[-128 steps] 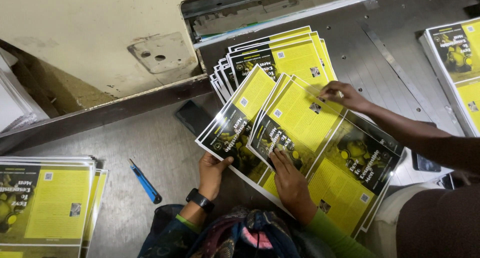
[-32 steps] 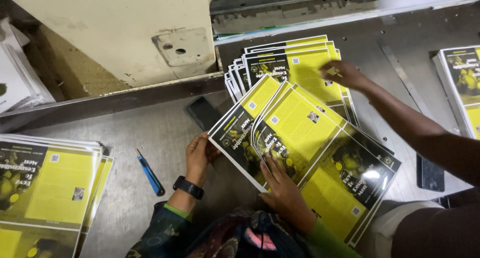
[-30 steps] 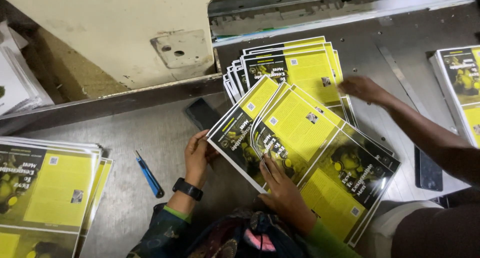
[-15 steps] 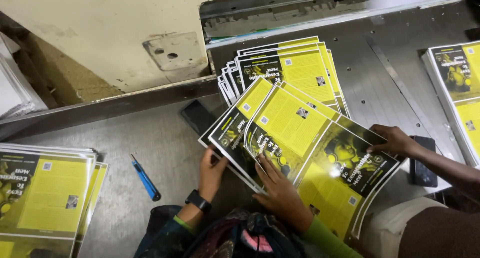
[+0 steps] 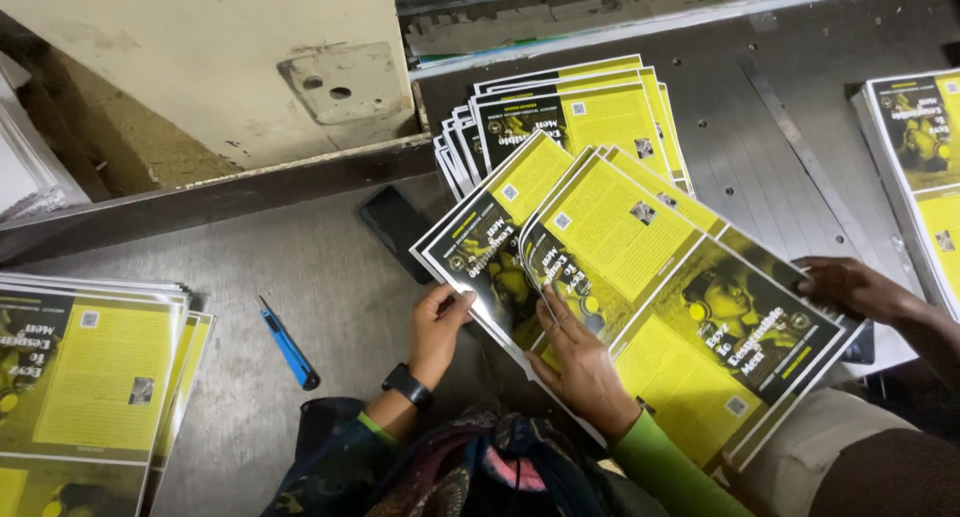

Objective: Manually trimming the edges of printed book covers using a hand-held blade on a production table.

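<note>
Glossy yellow-black posters (image 5: 640,277) fanned on the grey metal table (image 5: 300,277).
My left hand (image 5: 437,329) pinches their edge; my right hand (image 5: 580,362) lies flat, open. A co-worker's hand (image 5: 850,287) holds the far corner; a blue knife (image 5: 288,343) lies nearby.

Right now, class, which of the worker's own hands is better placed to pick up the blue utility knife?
Left, probably: the left hand lies nearer the blue utility knife, while the right hand presses flat on the yellow printed sheets.

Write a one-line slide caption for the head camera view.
Both hands, left and right, fan yellow-and-black printed sheets on a metal table; a co-worker's hand grips their far edge.
</note>
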